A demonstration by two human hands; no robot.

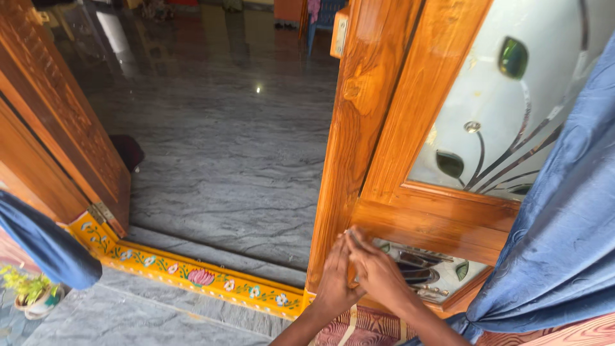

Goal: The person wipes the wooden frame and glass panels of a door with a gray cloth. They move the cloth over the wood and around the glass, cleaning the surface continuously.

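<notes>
Both of my hands meet low on a varnished wooden door (359,128), at its bottom rail. My left hand (333,279) lies against the door's edge with its fingers together. A pale narrow strip (349,323) hangs down from under that hand. My right hand (379,272) overlaps it from the right, fingertips up against the wood. A thin dark tip (352,234) shows above the fingers; I cannot tell what it is or which hand holds it. The door carries frosted glass panels (512,102) with a leaf pattern.
A yellow threshold painted with flowers (192,272) crosses the doorway. Beyond it lies a polished grey stone floor (224,128). The other door leaf (57,128) stands open at the left. Blue cloth (564,218) hangs at the right, and more (45,247) at the left. A potted plant (32,291) sits lower left.
</notes>
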